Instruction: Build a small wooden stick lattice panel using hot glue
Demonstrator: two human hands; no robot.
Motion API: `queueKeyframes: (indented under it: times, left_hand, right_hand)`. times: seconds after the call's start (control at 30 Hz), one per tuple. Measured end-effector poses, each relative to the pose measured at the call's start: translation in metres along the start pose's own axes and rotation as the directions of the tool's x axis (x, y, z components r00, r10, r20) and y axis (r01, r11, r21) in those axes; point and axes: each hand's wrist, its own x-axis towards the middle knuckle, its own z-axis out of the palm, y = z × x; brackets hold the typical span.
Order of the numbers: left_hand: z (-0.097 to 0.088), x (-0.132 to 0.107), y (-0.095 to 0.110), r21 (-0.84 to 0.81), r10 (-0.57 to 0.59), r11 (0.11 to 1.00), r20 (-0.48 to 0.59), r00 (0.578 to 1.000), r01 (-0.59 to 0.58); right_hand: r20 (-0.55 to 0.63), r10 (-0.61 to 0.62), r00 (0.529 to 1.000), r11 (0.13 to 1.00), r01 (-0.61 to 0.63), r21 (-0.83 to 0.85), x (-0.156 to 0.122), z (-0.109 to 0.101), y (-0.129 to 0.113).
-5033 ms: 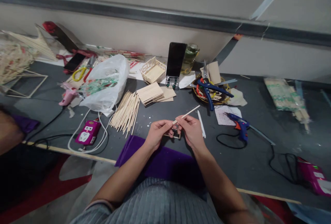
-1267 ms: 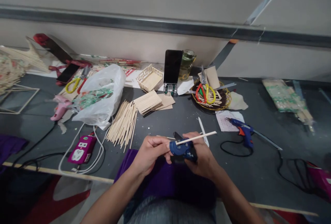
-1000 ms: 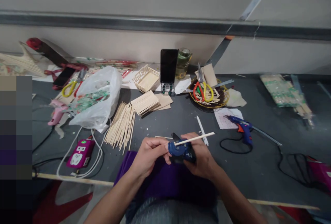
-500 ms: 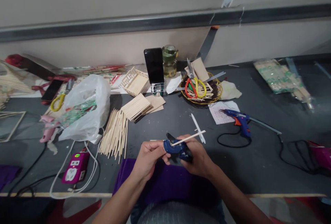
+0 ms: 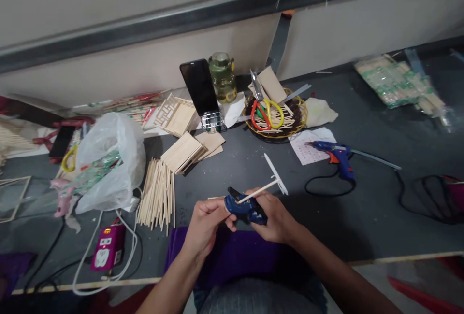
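The right hand (image 5: 274, 218) clamps round the blue cutter (image 5: 255, 215); the stick (image 5: 259, 191) points to two o'clock, low end near the left hand (image 5: 206, 223), whose grip I can't read.

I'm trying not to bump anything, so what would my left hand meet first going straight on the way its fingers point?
Most likely the blue tool: it's right ahead of your left hand, seemingly touching it. Your right hand comes next, though depth is unclear.
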Motion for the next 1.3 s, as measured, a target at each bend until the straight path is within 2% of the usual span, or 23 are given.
queueKeyframes:
  times: [0.37,0.73,0.97,1.17,1.3]
  left_hand:
    - [-0.001,0.006,0.003,-0.006,-0.043,0.999,-0.008,0.999,0.043]
    - [0.005,0.01,0.004,-0.003,-0.043,0.999,0.002,0.999,0.043]
    - [0.006,0.012,0.007,-0.013,-0.049,0.999,0.061,0.997,0.05]
    - [0.004,0.014,0.007,-0.059,-0.048,0.997,0.117,0.992,0.055]
    - [0.003,0.017,0.006,-0.088,-0.037,0.995,0.11,0.993,0.046]
  right_hand:
    - [0.01,0.046,0.999,0.999,-0.046,0.028,0.005,0.001,0.007]
    - [-0.022,-0.047,0.999,0.998,0.048,0.041,0.006,0.005,0.021]
    - [0.021,-0.091,0.996,0.993,0.089,0.077,0.013,0.006,0.027]
    - [0.012,-0.073,0.997,0.992,0.071,0.106,0.012,0.013,0.033]
    - [-0.016,-0.104,0.994,0.992,0.105,0.067,0.01,0.011,0.035]
